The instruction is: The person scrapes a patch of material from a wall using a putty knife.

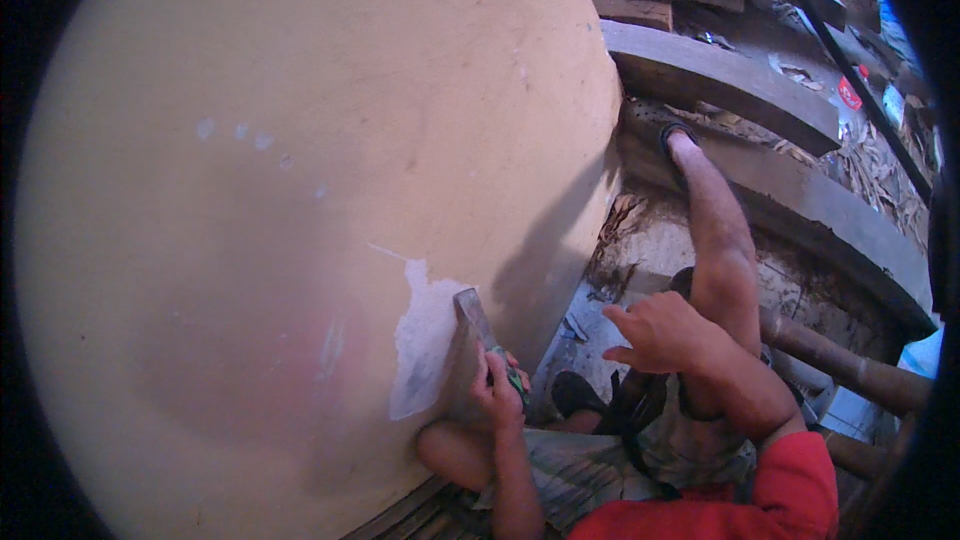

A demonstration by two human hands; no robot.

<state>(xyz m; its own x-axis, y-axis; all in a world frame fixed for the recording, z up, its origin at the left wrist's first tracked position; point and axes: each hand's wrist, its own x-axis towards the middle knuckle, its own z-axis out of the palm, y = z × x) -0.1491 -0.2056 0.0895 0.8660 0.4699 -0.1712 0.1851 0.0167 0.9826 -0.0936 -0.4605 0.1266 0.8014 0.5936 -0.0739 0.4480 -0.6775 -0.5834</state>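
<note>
My left hand (496, 392) is closed round the green and black handle of a scraper (472, 312). The scraper's flat metal blade points up and touches the beige wall (300, 60), at the right edge of a bare white patch (425, 340) with a ragged outline. Off to the right, my right hand (655, 332) hovers in front of my bent leg with its back toward me. Two of its digits stick out apart toward the wall, and nothing shows in it; its other fingers are partly hidden.
Several thick wooden beams (730, 80) lie at the upper right, with litter and dry leaves between them. My foot rests by one beam. A dark cable (840, 60) crosses there. Round poles (840, 360) stand at my right. Pale spots and scratches (330, 345) mark the wall.
</note>
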